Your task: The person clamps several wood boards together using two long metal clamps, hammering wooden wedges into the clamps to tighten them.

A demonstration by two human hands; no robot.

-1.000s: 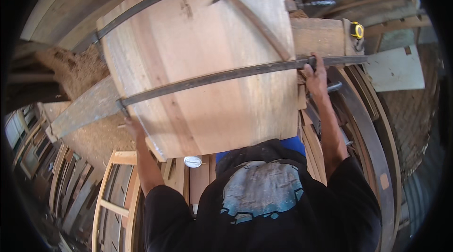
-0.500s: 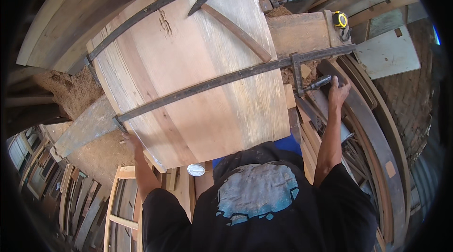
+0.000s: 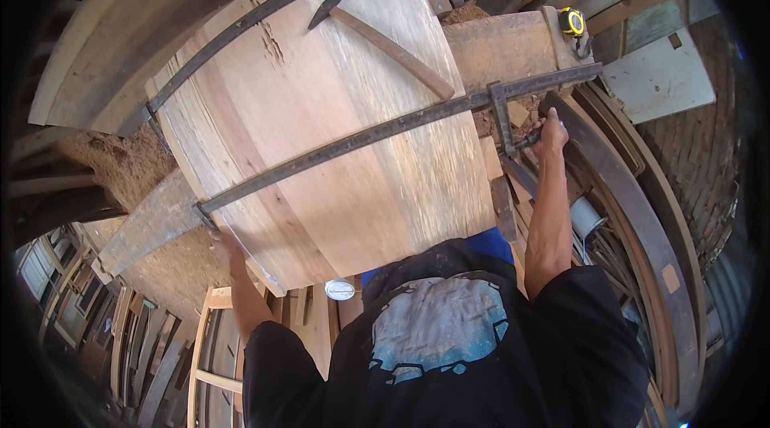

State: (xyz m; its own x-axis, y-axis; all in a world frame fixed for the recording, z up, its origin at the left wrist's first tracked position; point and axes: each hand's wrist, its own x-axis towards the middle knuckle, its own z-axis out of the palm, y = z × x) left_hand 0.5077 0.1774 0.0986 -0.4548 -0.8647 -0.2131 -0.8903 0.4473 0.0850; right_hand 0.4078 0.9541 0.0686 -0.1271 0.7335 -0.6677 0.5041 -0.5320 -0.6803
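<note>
Plainly, the right hand [image 3: 551, 133] grips a bar clamp [image 3: 353, 142] by its handle [image 3: 528, 140]; the left hand [image 3: 225, 247], grip unclear, is at the opposite end, a wooden panel [image 3: 361, 199] between them.

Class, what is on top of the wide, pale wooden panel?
A dark-headed, wooden-handled hammer and two long, dark metal clamp bars; the panel directly beneath them is covered.

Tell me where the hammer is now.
In the head view, the hammer lies on the wooden panel, toward its right edge, between two dark bar clamps.
</note>
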